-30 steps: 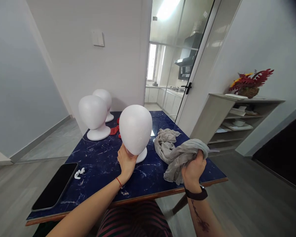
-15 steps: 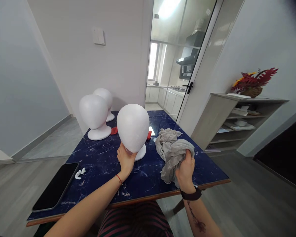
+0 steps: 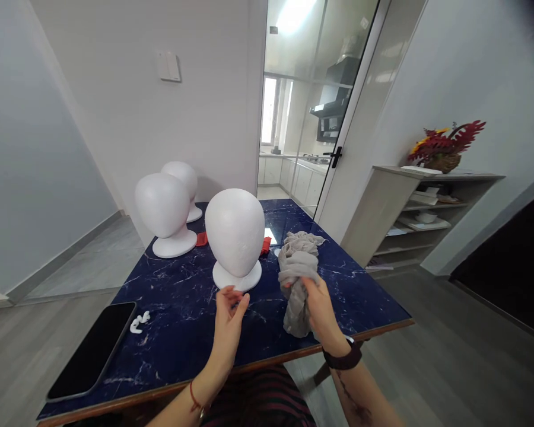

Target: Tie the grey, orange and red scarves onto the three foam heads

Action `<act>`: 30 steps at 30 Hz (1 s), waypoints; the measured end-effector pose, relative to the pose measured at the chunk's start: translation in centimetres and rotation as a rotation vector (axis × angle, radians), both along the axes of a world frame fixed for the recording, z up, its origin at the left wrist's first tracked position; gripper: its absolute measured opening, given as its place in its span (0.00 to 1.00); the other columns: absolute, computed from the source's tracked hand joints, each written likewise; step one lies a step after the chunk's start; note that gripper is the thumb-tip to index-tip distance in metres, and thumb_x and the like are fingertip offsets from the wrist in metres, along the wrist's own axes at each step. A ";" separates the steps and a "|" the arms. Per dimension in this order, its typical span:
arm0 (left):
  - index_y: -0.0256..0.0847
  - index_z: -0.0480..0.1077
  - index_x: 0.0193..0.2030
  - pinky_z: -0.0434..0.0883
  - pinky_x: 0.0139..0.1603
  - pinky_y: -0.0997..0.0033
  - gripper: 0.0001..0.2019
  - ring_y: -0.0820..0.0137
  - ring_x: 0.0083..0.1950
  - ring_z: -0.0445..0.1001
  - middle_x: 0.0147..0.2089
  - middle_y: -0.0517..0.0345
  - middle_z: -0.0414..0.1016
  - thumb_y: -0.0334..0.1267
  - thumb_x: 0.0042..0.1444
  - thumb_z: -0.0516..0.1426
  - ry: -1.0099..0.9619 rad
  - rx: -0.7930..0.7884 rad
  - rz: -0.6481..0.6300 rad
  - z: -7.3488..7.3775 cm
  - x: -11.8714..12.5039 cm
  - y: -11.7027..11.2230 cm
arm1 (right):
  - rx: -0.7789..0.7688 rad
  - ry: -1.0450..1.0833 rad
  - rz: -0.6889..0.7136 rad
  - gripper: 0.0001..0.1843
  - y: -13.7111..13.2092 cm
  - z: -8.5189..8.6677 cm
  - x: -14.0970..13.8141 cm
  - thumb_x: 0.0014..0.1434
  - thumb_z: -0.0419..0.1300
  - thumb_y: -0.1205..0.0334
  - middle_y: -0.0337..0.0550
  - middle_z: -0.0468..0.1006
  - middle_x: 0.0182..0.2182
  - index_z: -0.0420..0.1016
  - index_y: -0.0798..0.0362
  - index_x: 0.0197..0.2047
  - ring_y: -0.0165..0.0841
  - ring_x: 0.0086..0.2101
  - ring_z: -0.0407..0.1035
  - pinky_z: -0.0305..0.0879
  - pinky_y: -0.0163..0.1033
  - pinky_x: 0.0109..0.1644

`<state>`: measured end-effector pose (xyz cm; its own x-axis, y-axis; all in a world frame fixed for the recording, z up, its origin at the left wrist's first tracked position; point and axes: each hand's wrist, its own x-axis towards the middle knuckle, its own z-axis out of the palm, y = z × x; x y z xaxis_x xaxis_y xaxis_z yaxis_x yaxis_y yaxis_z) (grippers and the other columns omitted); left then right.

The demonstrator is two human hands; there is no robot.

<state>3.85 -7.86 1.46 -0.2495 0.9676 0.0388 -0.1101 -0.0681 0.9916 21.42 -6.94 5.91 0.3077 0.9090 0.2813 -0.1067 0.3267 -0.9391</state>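
A white foam mannequin head [image 3: 235, 231] stands upright on its round base at the middle of the table. Just in front of that base is my left hand [image 3: 229, 314], holding nothing, its fingers curved and the thumb apart. My right hand [image 3: 320, 305] grips a bunched grey scarf [image 3: 299, 267] lying right of the head. Its fingers are partly hidden in the folds. Two more white foam heads, a nearer one [image 3: 164, 207] and a farther one [image 3: 183, 181], stand at the back left. Something red [image 3: 266, 245] shows partly behind the middle head.
The dark blue marbled table [image 3: 178, 332] has a wooden edge. A large black phone or tablet [image 3: 93, 350] lies at its left, beside small white earbuds [image 3: 140, 321]. Right of the table is a shelf unit [image 3: 418, 219] with a red flower basket [image 3: 445, 151]. Behind stands a glass door [image 3: 311, 107].
My left hand has let go of the middle head's neck and drawn back toward me. My right hand has moved left with the scarf, which is now bunched narrower.
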 end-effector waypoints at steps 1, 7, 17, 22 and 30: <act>0.38 0.65 0.50 0.64 0.55 0.56 0.26 0.61 0.49 0.71 0.47 0.47 0.72 0.55 0.50 0.57 -0.154 -0.060 -0.164 0.4 0.0 -1.0 | -0.017 -0.076 0.074 0.09 -0.7 0.2 -0.7 0.51 0.57 0.61 0.39 0.77 0.28 0.72 0.52 0.37 0.34 0.29 0.71 0.69 0.39 0.36; 0.34 0.74 0.43 0.67 0.54 0.59 0.21 0.58 0.50 0.74 0.44 0.46 0.78 0.52 0.56 0.54 -0.677 -0.408 -0.587 2.7 -1.8 -3.4 | 0.123 -0.713 0.394 0.11 -4.9 -0.6 -5.7 0.49 0.55 0.73 0.38 0.75 0.30 0.70 0.50 0.35 0.34 0.31 0.69 0.63 0.36 0.35; 0.31 0.74 0.35 0.75 0.39 0.70 0.06 0.67 0.34 0.78 0.32 0.50 0.79 0.31 0.55 0.56 -0.699 -0.416 -0.268 2.2 -4.5 -2.2 | 0.078 -0.673 0.563 0.38 -8.0 -4.1 -8.2 0.50 0.63 0.66 0.46 0.67 0.55 0.54 0.45 0.63 0.41 0.52 0.65 0.63 0.45 0.56; 0.34 0.71 0.26 0.74 0.30 0.75 0.13 0.70 0.28 0.76 0.18 0.57 0.71 0.35 0.59 0.52 -0.827 -0.496 -0.319 2.9 -5.9 -2.3 | 0.071 -0.522 0.533 0.21 -7.8 -3.8 -7.1 0.55 0.60 0.62 0.41 0.76 0.45 0.69 0.45 0.53 0.35 0.39 0.72 0.70 0.39 0.44; 0.34 0.70 0.34 0.55 0.11 0.84 0.05 0.80 0.11 0.62 0.20 0.53 0.75 0.34 0.51 0.59 -0.564 -0.389 -0.748 4.6 -5.3 -6.2 | 0.259 -0.706 0.256 0.38 -4.5 -4.9 -5.4 0.52 0.60 0.68 0.48 0.60 0.61 0.54 0.47 0.64 0.43 0.61 0.52 0.50 0.53 0.64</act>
<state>-1.49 -14.01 6.03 0.5406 0.8037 -0.2485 -0.4516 0.5265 0.7203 16.06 -11.44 0.98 -0.2316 0.8062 0.5445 0.3843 0.5900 -0.7101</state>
